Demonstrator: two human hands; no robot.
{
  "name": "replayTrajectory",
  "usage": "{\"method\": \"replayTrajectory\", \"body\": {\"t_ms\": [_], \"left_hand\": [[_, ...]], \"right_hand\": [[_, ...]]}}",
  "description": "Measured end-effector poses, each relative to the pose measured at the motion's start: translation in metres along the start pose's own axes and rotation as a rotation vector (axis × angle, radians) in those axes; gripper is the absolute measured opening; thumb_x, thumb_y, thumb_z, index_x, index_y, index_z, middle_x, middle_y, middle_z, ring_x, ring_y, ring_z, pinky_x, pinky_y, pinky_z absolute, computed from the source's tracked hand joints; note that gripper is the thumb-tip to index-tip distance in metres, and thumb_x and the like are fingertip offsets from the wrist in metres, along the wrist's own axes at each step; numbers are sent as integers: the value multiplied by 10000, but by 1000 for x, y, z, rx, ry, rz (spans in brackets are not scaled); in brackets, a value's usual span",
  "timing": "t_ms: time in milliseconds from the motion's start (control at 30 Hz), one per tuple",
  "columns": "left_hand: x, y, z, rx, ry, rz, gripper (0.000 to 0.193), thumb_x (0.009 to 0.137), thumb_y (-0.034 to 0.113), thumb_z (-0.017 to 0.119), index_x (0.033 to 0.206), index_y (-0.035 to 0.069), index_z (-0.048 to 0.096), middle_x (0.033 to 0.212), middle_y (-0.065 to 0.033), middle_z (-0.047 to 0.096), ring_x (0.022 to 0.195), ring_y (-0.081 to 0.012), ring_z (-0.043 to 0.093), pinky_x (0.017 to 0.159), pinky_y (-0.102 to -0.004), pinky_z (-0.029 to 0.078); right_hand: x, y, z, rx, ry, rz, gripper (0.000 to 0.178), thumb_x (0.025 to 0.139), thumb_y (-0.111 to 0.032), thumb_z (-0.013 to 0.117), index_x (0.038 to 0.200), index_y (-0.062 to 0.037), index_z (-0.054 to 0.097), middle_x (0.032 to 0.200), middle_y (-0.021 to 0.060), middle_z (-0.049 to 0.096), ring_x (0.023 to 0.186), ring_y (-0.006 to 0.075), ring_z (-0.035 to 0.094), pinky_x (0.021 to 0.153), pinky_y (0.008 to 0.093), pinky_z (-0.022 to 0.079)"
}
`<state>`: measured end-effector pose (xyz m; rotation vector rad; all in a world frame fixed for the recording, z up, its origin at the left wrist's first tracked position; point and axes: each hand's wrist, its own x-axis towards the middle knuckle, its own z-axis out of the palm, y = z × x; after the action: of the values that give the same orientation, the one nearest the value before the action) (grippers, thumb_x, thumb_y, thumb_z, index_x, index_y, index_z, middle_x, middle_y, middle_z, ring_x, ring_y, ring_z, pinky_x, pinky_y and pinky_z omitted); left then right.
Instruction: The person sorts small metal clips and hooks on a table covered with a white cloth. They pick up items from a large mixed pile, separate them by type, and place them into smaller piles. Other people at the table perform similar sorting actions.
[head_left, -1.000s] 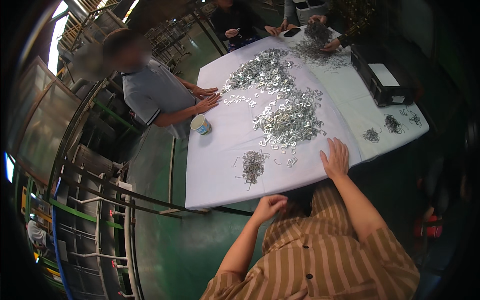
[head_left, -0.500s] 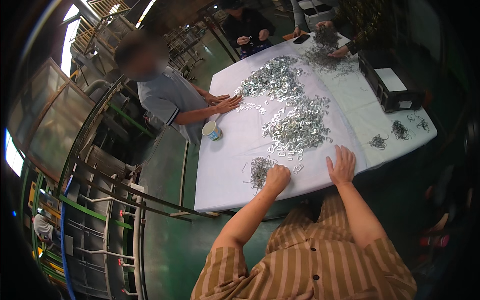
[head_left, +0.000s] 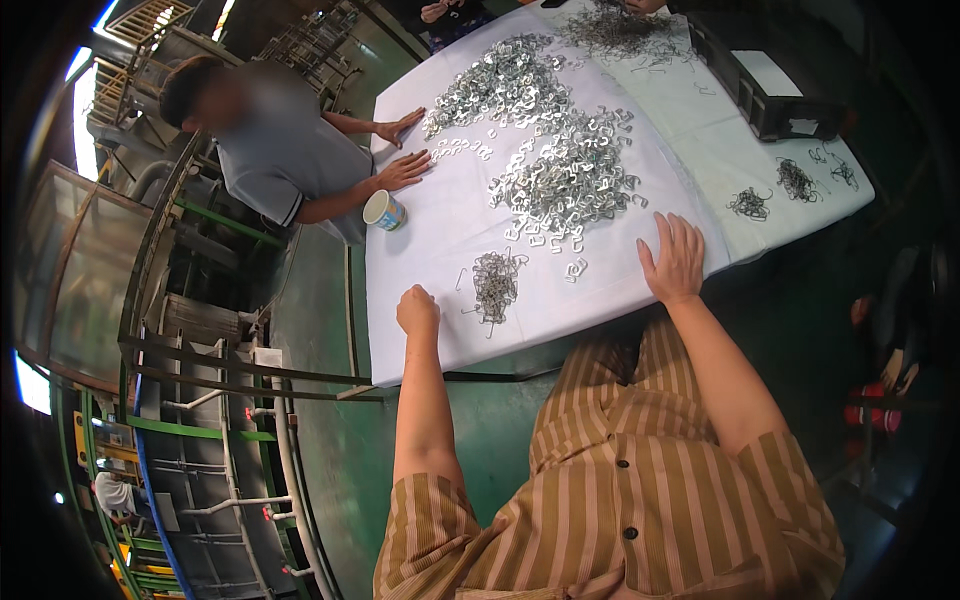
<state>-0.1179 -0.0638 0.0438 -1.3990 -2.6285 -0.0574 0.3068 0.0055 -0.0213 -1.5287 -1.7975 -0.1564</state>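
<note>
My left hand point(head_left: 418, 310) is clenched, contents unclear, near wire hooks point(head_left: 495, 285) at frame centre, likely heaped apart from clips point(head_left: 570, 175) to avoid mixing; right hand point(head_left: 675, 258) rests flat on table point(head_left: 590, 305).

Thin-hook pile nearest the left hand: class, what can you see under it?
White table covering shows around the pile of thin hooks; anything beneath its dense middle is covered.

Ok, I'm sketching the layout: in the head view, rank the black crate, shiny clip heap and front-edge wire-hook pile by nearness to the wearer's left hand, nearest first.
From the left hand:
1. Wire-hook pile: just to its right.
2. Shiny clip heap: farther up, rightward.
3. Black crate: far right side.
</note>
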Motion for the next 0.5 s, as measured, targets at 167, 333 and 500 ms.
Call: {"method": "replayTrajectory", "body": {"t_ms": [167, 333, 500], "left_hand": [[-16, 3, 27, -278, 187, -21, 106, 828, 143, 644, 823, 51, 698, 881, -148, 679, 827, -351, 646, 745, -432, 512], [-26, 12, 38, -314, 211, 39, 141, 838, 160, 631, 820, 48, 713, 901, -133, 654, 808, -333, 635, 722, -427, 510], [-11, 38, 36, -150, 195, 187, 144, 827, 147, 615, 767, 49, 701, 871, -135, 651, 772, -333, 631, 710, -435, 517]], "right_hand": [[-1, 0, 2, -3, -29, 3, 524, 875, -387, 585, 1282, -67, 508, 1239, 151, 513, 1211, 322, 432, 1055, 525, 293], [0, -3, -1, -10, -30, -2, 524, 868, -382, 593, 1267, -51, 519, 1233, 161, 512, 1212, 329, 429, 1053, 528, 290], [0, -1, 0, -14, 8, 4, 518, 855, -386, 605, 1238, -43, 544, 1211, 168, 525, 1188, 334, 454, 1055, 528, 281]]}}
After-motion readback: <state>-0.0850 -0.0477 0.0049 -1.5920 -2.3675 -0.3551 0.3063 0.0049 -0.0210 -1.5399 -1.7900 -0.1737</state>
